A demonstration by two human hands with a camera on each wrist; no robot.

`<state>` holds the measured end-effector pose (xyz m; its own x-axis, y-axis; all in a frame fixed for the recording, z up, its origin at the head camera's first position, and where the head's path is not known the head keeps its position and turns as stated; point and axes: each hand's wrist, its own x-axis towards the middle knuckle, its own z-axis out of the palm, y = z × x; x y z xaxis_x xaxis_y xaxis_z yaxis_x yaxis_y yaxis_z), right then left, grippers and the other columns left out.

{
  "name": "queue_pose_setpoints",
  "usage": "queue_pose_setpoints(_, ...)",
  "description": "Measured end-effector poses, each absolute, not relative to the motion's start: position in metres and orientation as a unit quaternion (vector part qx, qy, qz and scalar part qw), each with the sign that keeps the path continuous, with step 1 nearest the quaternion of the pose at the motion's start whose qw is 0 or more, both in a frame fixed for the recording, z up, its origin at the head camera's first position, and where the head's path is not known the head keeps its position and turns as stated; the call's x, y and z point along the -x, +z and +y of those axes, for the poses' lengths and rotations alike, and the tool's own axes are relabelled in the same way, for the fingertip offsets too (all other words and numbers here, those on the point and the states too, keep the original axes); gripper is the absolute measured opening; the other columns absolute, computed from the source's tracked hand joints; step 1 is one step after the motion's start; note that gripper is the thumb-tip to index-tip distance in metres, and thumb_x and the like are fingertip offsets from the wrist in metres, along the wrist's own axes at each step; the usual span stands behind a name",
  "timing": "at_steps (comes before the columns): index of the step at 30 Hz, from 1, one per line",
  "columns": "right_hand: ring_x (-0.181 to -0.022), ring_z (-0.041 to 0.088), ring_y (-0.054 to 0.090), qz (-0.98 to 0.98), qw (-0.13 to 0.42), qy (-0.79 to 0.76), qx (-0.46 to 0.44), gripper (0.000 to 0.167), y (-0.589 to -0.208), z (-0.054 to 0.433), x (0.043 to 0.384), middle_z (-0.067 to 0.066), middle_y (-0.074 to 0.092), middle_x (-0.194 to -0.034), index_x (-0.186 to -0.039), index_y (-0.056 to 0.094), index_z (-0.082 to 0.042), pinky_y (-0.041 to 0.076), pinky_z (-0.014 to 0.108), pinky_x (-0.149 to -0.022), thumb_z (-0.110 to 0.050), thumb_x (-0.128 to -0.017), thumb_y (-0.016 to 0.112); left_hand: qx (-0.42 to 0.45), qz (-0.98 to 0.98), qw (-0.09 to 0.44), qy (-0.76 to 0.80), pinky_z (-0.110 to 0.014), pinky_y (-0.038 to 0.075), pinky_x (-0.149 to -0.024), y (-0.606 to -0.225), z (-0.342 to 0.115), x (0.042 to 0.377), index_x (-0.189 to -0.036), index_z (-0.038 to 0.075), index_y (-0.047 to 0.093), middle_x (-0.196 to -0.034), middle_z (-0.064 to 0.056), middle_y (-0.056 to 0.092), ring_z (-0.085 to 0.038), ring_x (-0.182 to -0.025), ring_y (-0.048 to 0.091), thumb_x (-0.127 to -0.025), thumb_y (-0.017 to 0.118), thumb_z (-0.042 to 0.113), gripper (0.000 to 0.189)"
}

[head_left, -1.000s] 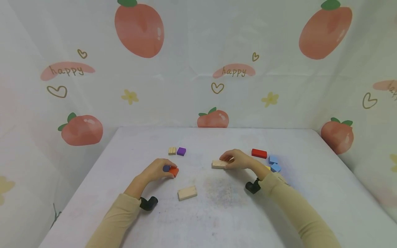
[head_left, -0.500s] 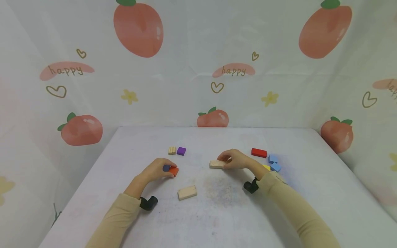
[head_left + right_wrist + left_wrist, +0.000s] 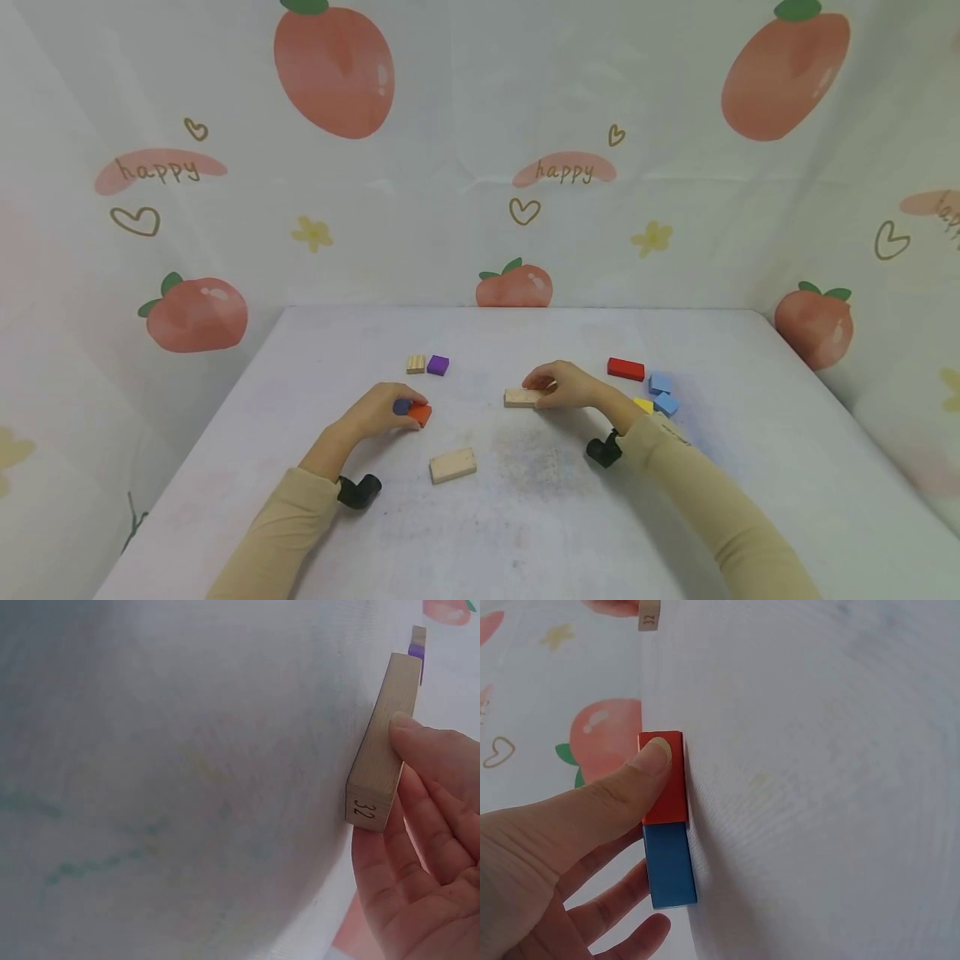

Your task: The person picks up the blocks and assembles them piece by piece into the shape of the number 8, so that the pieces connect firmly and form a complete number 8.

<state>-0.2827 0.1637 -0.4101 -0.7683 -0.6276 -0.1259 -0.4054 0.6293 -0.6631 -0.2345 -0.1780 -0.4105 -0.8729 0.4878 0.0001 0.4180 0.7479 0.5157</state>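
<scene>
Before a pale backdrop (image 3: 420,208) printed with orange-red fruit, your hands work at a white tabletop (image 3: 525,533). In the head view, your left hand (image 3: 375,408) is at left of centre, holding a glossy red-orange rectangular block (image 3: 420,415) beside a dark blue rectangular block (image 3: 402,407). Your right hand (image 3: 564,387) grips the right end of a long, unpainted wooden block (image 3: 519,398) near the middle. A second plain wooden block (image 3: 453,466) lies nearer you; a small striped wooden block (image 3: 416,364) and a purple block (image 3: 438,365) sit farther back.

In the left wrist view, your thumb presses the red-orange face, fingers behind it, a pinch; the blue block meets it end to end. Both look light and rigid, their smooth paint perhaps slightly slippery, so the broad faces should offer the surest hold. Edges appear crisp, colours saturated.

In the right wrist view, your thumb and fingers pinch the long block's opposite sides. It is probably light, stiff and hard to damage; gripping mid-length should balance it. Fine grain shows, with "32" marked on one end.
</scene>
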Motion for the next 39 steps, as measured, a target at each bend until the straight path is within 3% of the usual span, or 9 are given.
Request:
queue_pose_setpoints(15, -0.098, 0.020, 0.059, 0.901, 0.174, -0.322, 0.232, 0.030, -0.411, 0.167, 0.279, 0.010, 0.067, -0.108, -0.110, 0.065, -0.005, 0.050, 0.038, -0.091, -0.016, -0.083, 0.070, -0.233, 0.936, 0.071, 0.255, -0.048, 0.043, -0.096, -0.412, -0.177, 0.235, -0.112, 0.004, 0.066, -0.115, -0.013, 0.066, -0.031, -0.108, 0.058, -0.078, 0.074, 0.016, 0.037)
queue_pose_setpoints(39, -0.098, 0.022, 0.059, 0.897, 0.168, -0.329, 0.243, 0.025, -0.410, 0.170, 0.277, 0.012, 0.067, -0.105, -0.107, 0.066, -0.003, 0.050, 0.039, -0.089, -0.014, -0.084, 0.068, -0.234, 0.937, 0.046, 0.253, -0.045, 0.044, -0.097, -0.398, -0.161, 0.239, -0.109, 0.005, 0.066, -0.112, -0.010, 0.067, -0.028, -0.109, 0.058, -0.080, 0.073, 0.017, 0.032)
